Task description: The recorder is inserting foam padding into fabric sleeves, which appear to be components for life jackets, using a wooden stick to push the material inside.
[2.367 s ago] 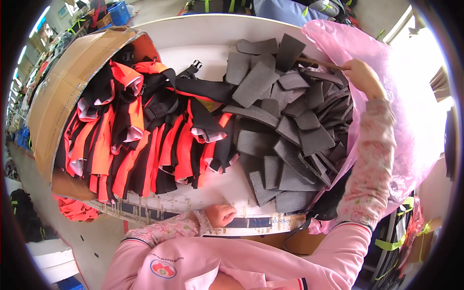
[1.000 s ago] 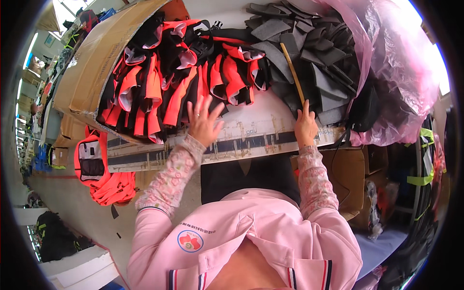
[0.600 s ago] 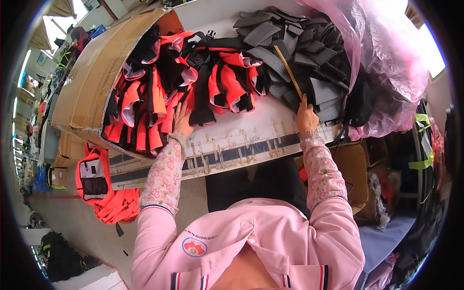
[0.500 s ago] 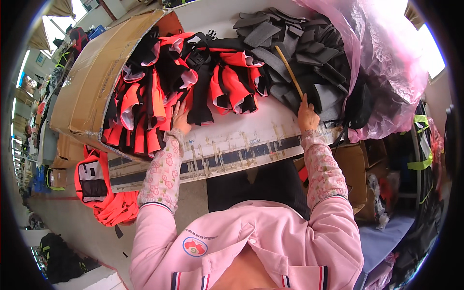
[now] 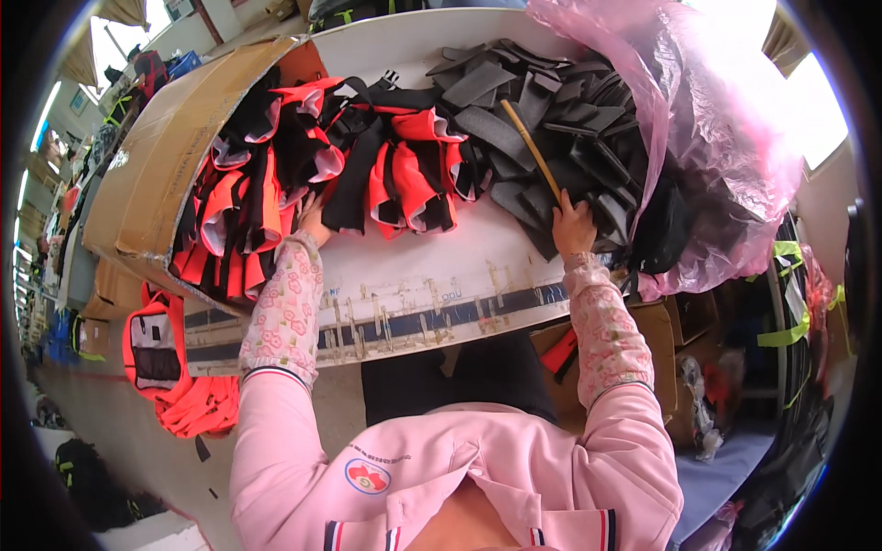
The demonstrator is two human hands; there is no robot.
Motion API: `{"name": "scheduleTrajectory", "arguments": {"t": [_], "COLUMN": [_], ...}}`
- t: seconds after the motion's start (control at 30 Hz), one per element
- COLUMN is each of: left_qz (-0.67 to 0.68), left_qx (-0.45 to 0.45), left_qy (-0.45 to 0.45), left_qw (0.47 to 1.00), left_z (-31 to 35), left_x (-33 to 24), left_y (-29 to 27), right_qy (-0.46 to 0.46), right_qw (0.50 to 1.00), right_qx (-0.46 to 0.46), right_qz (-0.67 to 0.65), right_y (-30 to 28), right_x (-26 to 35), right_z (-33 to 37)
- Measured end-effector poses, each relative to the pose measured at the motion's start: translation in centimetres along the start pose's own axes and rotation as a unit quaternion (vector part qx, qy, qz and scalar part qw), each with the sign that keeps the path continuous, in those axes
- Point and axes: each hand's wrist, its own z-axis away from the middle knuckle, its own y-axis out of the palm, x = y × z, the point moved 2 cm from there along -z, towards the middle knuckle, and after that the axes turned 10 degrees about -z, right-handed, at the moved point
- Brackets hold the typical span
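Probably to free its length over the grey pads, my right grip pinched the tan stick by its near end, while my left grip, too hidden to tell how closed, touched orange-and-black pieces on the desk

The left hand, earlier curled at the white table's near edge, now reaches to the orange-and-black fabric pieces, while the right hand now points the slim tan stick away across the flat dark grey foam pieces.
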Motion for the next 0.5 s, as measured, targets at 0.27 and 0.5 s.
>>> {"name": "scheduleTrajectory", "arguments": {"t": [0.27,0.5], "left_qz": [0.259,-0.007], "left_qx": [-0.385,-0.078], "left_qy": [-0.042,0.198], "left_qw": [0.885,0.977], "left_z": [10.2,1.0], "left_x": [-15.5,-22.0], "left_y": [-12.3,-12.4], "right_qy": [-0.076,0.013], "right_qw": [0.917,0.911], "right_qx": [0.044,0.025], "right_qz": [-0.39,-0.41], "right_y": [0.4,1.4], "right_x": [11.6,15.3], "right_z": [-2.6,-9.9]}}
